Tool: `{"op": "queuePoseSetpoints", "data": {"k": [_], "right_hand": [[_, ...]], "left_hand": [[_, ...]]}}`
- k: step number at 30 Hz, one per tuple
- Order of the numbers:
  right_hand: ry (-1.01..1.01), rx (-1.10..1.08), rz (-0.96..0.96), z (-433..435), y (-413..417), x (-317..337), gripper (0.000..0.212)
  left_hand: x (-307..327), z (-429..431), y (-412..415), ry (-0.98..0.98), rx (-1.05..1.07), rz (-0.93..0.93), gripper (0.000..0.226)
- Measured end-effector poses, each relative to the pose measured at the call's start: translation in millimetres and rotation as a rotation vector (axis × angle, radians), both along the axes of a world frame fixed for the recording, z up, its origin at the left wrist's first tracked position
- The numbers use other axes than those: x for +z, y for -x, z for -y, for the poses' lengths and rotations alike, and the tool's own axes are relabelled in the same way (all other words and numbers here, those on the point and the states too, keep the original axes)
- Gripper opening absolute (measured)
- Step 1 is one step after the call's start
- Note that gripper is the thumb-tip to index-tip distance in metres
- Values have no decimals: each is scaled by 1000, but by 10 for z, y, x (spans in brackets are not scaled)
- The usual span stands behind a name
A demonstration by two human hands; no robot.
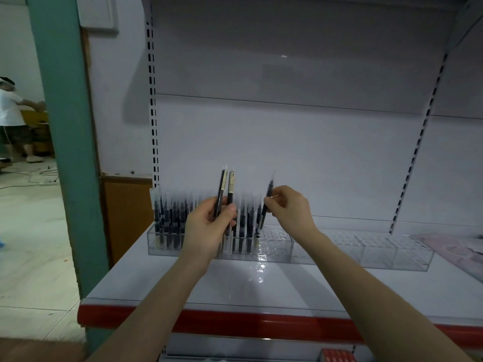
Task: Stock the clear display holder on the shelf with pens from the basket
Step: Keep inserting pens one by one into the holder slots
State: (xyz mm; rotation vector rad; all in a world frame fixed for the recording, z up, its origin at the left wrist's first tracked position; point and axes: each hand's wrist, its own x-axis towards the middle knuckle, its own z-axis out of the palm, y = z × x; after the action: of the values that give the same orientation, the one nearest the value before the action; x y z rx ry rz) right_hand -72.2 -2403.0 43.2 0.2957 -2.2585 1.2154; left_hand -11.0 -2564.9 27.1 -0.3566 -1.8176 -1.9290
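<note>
A long clear display holder (339,250) lies on the white shelf against the back panel. Its left part is filled with several upright dark pens (170,220); its right compartments hold nothing. My left hand (209,226) grips two dark pens (225,189) upright in front of the holder. My right hand (287,207) pinches a single dark pen (266,205), tilted, its lower end just above the holder's slots beside the last standing pens. No basket is in view.
The white shelf (261,286) has a red front strip (235,322). A pinkish flat packet (460,250) lies at the far right. A green pillar (68,142) stands on the left, with a person (13,118) beyond it in the background.
</note>
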Motion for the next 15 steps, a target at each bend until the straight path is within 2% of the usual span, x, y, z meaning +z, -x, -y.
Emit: {"op": "queuePoseSetpoints", "data": {"k": [10, 15], "right_hand": [[-79, 0, 160, 51, 91, -278, 19], [-156, -27, 178, 73, 92, -381, 22]], "left_hand": [[-45, 45, 4, -47, -13, 46, 10], [-74, 75, 3, -24, 6, 23, 9]]}}
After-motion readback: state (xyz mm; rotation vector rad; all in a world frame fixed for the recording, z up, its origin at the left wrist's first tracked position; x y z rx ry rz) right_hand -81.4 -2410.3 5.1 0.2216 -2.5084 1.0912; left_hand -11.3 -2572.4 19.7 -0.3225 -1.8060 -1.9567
